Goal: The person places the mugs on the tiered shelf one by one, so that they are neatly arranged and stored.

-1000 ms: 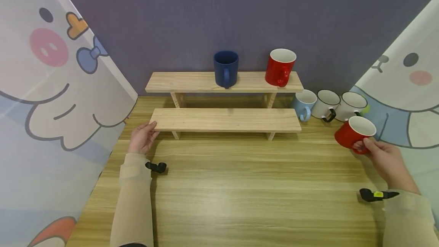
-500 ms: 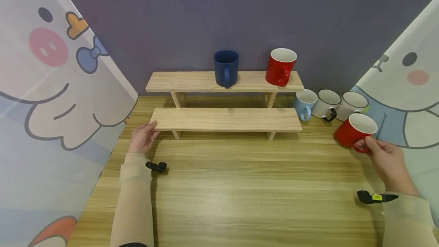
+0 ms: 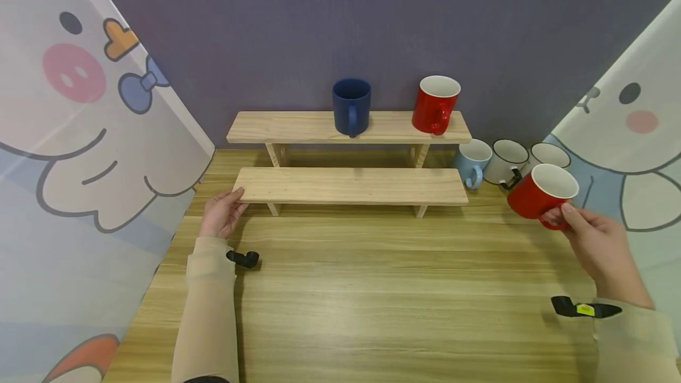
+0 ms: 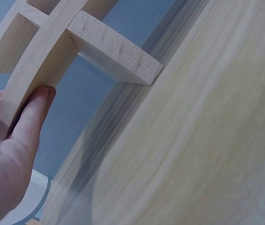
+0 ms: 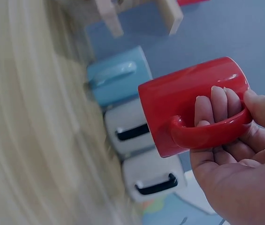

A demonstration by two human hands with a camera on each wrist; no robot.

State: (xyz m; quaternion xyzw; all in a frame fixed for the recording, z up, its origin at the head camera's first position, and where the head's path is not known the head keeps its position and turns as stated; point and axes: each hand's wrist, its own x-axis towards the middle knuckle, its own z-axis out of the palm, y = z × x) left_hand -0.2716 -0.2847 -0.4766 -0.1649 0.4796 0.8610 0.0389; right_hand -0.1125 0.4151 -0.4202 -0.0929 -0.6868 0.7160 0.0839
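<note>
My right hand [image 3: 598, 238] grips a red mug [image 3: 536, 195] by its handle, fingers curled through the loop, as the right wrist view shows. The mug is tilted and held above the table, in front of the white mugs. My left hand [image 3: 220, 214] pinches the left end of the lower plank of a two-tier wooden shelf [image 3: 351, 185]; in the left wrist view, fingers [image 4: 31, 117] lie against the plank's underside. On the upper tier stand a dark blue mug [image 3: 343, 111] near the middle and another red mug [image 3: 428, 108] at the right end.
Right of the shelf, a light blue mug [image 3: 468, 161] and two white mugs with black handles, one white mug [image 3: 497, 164] beside the other, stand on the wooden table [image 3: 372, 300]. A dark wall [image 3: 292, 28] rises behind. Cartoon-printed panels flank both sides.
My right hand has raised the red mug slightly and moved it left and toward the back, so it covers more of the white mugs. The left hand stays on the plank.
</note>
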